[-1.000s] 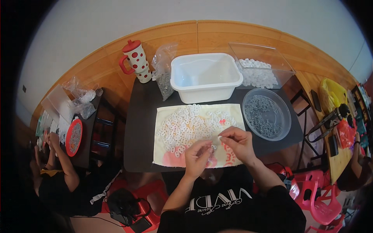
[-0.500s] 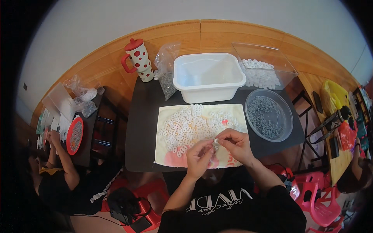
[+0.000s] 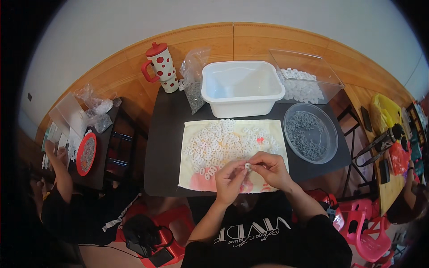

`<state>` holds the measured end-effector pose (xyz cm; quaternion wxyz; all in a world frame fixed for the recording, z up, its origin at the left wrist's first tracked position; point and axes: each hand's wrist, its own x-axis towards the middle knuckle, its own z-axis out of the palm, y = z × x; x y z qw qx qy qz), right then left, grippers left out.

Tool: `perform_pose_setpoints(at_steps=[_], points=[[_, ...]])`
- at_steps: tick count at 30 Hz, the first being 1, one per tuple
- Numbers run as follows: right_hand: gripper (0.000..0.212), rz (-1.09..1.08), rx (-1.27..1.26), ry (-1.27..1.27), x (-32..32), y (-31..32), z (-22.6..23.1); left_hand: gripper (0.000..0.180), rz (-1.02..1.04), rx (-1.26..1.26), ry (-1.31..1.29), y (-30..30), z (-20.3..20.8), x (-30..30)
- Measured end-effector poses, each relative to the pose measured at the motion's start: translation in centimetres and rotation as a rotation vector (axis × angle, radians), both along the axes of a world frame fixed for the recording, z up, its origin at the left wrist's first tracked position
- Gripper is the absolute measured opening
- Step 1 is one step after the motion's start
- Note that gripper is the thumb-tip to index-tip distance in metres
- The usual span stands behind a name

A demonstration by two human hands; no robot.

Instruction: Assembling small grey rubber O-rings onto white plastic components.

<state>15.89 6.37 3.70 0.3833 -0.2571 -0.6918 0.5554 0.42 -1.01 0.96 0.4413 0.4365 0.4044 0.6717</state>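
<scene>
Over the near edge of a pale yellow cloth point(image 3: 277, 187), my two hands meet fingertip to fingertip. Between them is a small white plastic piece point(image 3: 247, 165), partly covered by the fingers. My left hand point(image 3: 228, 180) pinches it from the left with thumb and index finger. From the other side the thumb and index finger of my right hand point(image 3: 274, 171) close on it too. Whether a small grey screw is also in the pinch is too small to tell. Many white plastic pieces with two holes point(image 3: 210, 145) lie spread over the cloth beyond my hands.
A round clear tub point(image 3: 325, 131) of grey screws stands at the right of the dark table point(image 3: 163, 134). Behind are a white basin point(image 3: 243, 109), a clear bin point(image 3: 328, 87) of white parts, a bag point(image 3: 194, 96) and a spotted tumbler point(image 3: 163, 69). A co-worker sits left.
My right fingers have come down and closer to my left fingertips around the white piece. At the left, the co-worker's hand has moved up and away over the neighbouring table.
</scene>
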Motion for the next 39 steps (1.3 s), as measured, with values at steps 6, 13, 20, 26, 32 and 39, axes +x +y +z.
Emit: perform_pose_setpoints(at_steps=[6, 13, 20, 26, 32, 39], points=[[0.014, 0.0, 0.016, -0.061, 0.5, -0.1, -0.3, 0.022, 0.02, -0.012, 0.018, 0.0, -0.3, 0.3], [0.013, -0.019, 0.138, -0.077, 1.1, 0.0, -1.9, 0.021, 0.175, 0.045, 0.579, 0.2, 0.4, 0.8], [0.017, -0.048, 0.612, -0.271, 1.1, 0.0, -1.2, 0.017, 0.199, 0.065, 0.891, 0.4, 1.7, 0.6], [0.015, -0.079, 0.791, -0.286, 1.0, -0.4, -1.1, 0.024, 0.114, 0.139, 0.92, 0.4, 1.3, -0.4], [0.023, -0.032, 0.782, -0.32, 1.3, -0.6, -2.1, 0.024, 0.08, 0.172, 0.952, 0.0, 0.9, -0.5], [0.018, 0.033, 0.772, -0.262, 1.4, -0.2, -2.2, 0.026, 0.05, 0.192, 1.05, 0.1, 1.2, -0.4]])
